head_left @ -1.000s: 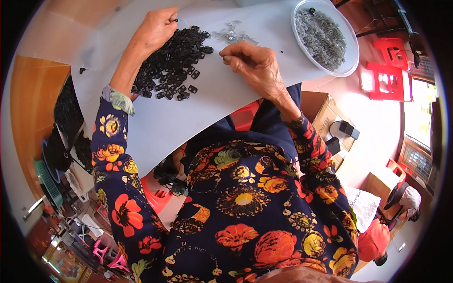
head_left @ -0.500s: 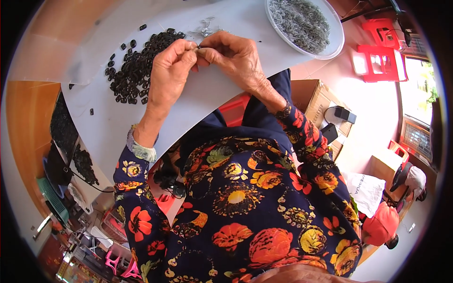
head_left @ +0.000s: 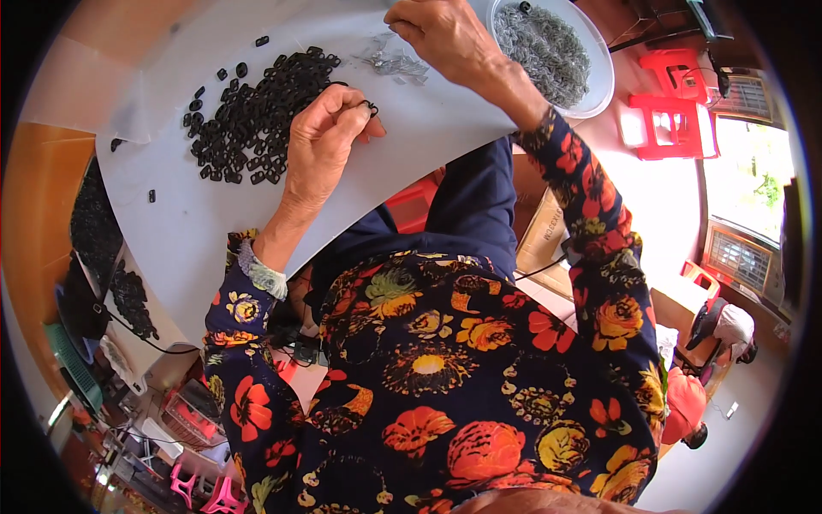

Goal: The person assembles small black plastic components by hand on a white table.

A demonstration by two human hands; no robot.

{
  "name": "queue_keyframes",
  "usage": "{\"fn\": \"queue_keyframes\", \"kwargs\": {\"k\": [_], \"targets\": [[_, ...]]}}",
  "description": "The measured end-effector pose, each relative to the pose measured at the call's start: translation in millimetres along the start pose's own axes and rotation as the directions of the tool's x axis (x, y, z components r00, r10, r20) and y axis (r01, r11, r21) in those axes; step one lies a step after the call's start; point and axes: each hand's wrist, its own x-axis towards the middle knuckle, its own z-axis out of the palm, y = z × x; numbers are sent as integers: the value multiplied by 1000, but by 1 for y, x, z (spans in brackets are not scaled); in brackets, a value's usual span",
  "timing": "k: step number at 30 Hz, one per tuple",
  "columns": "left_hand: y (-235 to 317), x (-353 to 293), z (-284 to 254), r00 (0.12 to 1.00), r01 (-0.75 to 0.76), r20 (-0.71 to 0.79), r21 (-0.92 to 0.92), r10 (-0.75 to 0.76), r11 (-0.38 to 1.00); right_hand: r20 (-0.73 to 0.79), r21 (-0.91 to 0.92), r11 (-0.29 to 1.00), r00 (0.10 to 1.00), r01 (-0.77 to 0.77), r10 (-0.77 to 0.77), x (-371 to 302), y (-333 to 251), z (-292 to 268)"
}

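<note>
My left hand [head_left: 325,133] is closed over the white table [head_left: 205,240]. Between its thumb and forefinger it pinches a small black plastic piece [head_left: 372,108] that pokes out at the fingertips. Beside that hand lies a heap of small black plastic pieces [head_left: 257,111], oblong and with holes. My right hand [head_left: 449,38] is at the top of the view, apart from the left. Its fingers are bent together, and what they hold, if anything, is too small to make out. Below its fingertips lies a small pile of thin silvery wire pieces [head_left: 394,64].
A round translucent tub [head_left: 599,90] full of similar wire pieces stands at the table's right, near my right wrist. A cardboard box [head_left: 544,236] is on the floor to my right. Red plastic stools [head_left: 676,128] stand farther right, and a person in red [head_left: 685,403] is behind.
My hands were together at the fingertips. My right hand has moved up and to the right, away from the left, which has dropped slightly with the black piece.
</note>
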Motion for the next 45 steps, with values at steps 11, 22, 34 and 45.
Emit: {"fn": "queue_keyframes", "kwargs": {"k": [11,22,34,45], "targets": [[-2,0,-2,998,-19,58,61,16,998,362,-256,946,927,197,-95,18,30,22],[-7,7,-5,999,53,4,-173,-54,983,132,8,999,990,41,-42,5,-6,-2],[-2,3,-1,998,57,-16,-53,-58,997,277,781,420,860,-462,429,-59,-47,16],[4,1,1,998,66,-15,68,-65,995,318,843,351,904,-407,285,-59,-41,17]]}}
